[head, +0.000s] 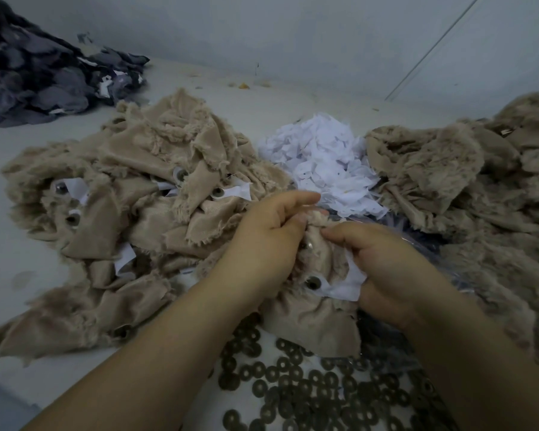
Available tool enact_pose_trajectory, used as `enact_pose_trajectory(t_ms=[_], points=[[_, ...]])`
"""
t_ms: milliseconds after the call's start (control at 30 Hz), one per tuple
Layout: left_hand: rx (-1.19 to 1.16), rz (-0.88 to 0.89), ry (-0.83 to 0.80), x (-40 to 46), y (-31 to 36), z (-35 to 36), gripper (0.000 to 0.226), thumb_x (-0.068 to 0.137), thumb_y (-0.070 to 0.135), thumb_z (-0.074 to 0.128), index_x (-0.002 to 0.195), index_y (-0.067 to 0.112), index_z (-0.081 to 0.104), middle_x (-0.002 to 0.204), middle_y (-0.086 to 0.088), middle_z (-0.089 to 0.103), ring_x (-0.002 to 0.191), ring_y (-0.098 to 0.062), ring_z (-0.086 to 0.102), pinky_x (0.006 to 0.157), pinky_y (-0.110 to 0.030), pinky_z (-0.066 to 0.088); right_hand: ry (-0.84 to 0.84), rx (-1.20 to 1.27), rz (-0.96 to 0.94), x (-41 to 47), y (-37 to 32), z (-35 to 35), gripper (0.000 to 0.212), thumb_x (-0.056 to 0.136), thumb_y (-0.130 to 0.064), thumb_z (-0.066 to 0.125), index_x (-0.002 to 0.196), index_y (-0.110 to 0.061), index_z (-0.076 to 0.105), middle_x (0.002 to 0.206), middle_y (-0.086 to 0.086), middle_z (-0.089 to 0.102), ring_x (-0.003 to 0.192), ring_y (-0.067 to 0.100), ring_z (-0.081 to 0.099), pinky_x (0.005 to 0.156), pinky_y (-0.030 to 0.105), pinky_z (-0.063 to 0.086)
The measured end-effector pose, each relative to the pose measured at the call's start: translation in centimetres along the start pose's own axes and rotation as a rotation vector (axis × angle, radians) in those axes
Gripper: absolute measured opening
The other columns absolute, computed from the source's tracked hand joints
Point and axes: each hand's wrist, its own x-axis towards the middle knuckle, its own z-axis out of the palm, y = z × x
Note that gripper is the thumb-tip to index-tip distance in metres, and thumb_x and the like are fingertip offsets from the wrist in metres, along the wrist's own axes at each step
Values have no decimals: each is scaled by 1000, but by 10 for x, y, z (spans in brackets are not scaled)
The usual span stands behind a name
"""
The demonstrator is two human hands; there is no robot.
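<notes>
While left hand and right hand, fingers curled, pinch the tan furry fabric piece, eye-fitting seems underway; next likely needs a dark ring-shaped washer picked up

Left hand and right hand gripping tan plush piece, washers beneath

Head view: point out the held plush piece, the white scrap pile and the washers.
held plush piece (311, 318), head view, lower flap
white scrap pile (318, 150), head view, centre
washers (311, 396), head view, mid-heap
</notes>
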Motion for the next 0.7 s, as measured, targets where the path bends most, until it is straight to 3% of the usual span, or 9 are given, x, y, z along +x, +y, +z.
enact_pose_trajectory(t_ms=[133, 267, 367, 433, 467, 600, 700], points=[[71, -77, 108, 13, -5, -11, 27, 95, 10, 60, 119, 21, 65, 108, 8, 71, 95, -4, 67, 80, -23, 55, 30, 143, -51, 1, -9, -7, 31, 95, -15, 49, 83, -4, 75, 94, 16, 76, 86, 33, 71, 68, 47, 58], [16, -170, -41, 14, -5, -13, 19, 93, 3, 60, 100, 15, 73, 88, -2, 76, 77, -16, 71, 72, -32, 56, -27, 142, -71, 2, -8, -11, 40, 95, -17, 43, 82, -4, 78, 96, 18, 75, 83, 33, 74, 79, 51, 57], [-13, -119, -24, 17, -2, -4, 28, 90, -8, 58, 91, 16, 73, 88, -8, 76, 82, -27, 72, 77, -38, 60, -31, 20, -68, -2, -4, -4, 27, 83, -13, 65, 104, 2, 73, 107, 23, 73, 100, 39, 70, 93, 58, 52], [-26, -68, -11, 18, -1, 2, 24, 88, -6, 63, 87, 15, 73, 84, -10, 75, 76, -20, 72, 70, -29, 59, -21, -34, -121, -3, -2, 0, 55, 66, -15, 75, 116, 6, 67, 112, 28, 70, 106, 44, 68, 97, 62, 49], [-24, -37, 3, 18, 0, 4, 21, 87, -5, 65, 84, 15, 73, 82, -9, 75, 74, -17, 71, 68, -26, 58, -13, -39, -139, -3, -1, 0, 57, 66, -17, 75, 117, 7, 66, 112, 29, 70, 106, 45, 68, 98, 60, 50], [92, 160, 252, 14, -7, 11, 14, 87, 18, 72, 74, 21, 68, 69, 4, 69, 64, -12, 65, 60, -23, 55, 52, 26, -185, 2, 1, -5, 26, 96, -15, 57, 111, 3, 69, 106, 24, 73, 97, 36, 73, 83, 46, 60], [159, 218, 301, 6, -16, 14, 38, 80, 49, 69, 67, 16, 58, 59, 4, 57, 54, -9, 53, 50, -23, 47, 47, 92, -164, 4, 1, -7, 36, 101, -23, 50, 117, 4, 67, 113, 24, 71, 104, 36, 71, 88, 47, 58]])
